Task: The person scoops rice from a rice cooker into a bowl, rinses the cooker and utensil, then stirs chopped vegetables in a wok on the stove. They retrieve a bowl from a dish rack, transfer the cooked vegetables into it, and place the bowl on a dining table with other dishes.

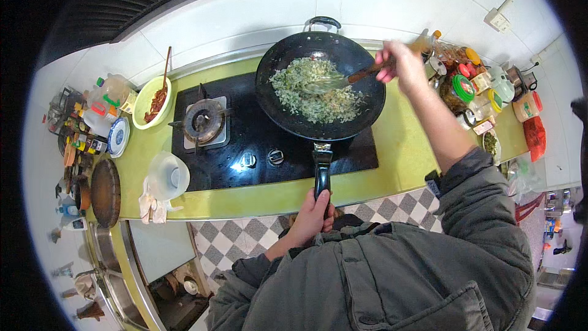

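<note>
A black wok point(285, 111) sits over the right side of the black gas stove point(239, 175), its long handle toward me. My left hand point(311, 216) is closed round that handle point(322, 171). Chopped pale green food point(318, 101), perhaps rice mixed with greens, is spread across the bottom of the wok. Above the wok's right rim, my right hand point(401, 64) grips the wooden handle of a spatula point(365, 72). The spatula's blade is blurred and lies in the food, so its exact shape is hard to make out.
Left of the wok is a bare burner point(204, 121). Beyond it stands a pale green bowl point(142, 102) with reddish-brown pieces and a wooden stick. A clear plastic bowl point(168, 176) and a round wooden board point(105, 193) lie nearer. Several jars point(463, 87) crowd the right counter.
</note>
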{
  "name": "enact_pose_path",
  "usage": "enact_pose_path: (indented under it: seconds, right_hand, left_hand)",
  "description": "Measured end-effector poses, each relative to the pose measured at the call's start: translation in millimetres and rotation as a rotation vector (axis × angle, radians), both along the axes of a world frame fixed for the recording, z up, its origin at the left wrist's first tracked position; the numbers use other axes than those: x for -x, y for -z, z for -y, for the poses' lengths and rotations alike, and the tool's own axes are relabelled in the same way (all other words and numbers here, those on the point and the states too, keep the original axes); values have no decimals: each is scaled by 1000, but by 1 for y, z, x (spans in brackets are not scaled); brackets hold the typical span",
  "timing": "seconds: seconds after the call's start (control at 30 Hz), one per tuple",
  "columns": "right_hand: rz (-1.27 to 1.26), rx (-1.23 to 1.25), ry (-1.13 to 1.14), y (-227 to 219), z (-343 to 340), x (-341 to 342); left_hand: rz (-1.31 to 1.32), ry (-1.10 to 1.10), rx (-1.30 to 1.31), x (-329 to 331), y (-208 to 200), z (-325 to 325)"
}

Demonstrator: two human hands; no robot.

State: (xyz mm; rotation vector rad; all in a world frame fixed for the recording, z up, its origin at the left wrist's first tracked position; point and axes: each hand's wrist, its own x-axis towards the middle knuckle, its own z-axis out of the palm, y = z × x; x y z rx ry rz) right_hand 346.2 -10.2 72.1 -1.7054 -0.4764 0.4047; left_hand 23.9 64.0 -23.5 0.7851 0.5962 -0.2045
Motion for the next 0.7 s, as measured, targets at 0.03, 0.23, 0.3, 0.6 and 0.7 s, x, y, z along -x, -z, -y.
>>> enact_pose_path:
  seconds: [0.03, 0.23, 0.3, 0.6, 0.7]
  right_hand:
    - [49, 69, -24, -15, -4, 1]
    - [-55, -246, 105, 57, 56, 62]
    - [8, -215, 128, 60, 64, 72]
    - [119, 388, -86, -87, 11, 30]
    - [32, 326, 18, -75, 1, 33]
  left_hand:
    - [-35, 18, -2, 0, 0, 0]
    - [2, 37, -5, 0, 3, -2]
    - [-8, 23, 32, 0, 4, -3]
    - [-4, 26, 0, -1, 2, 0]
    - [-1, 32, -13, -2, 4, -1]
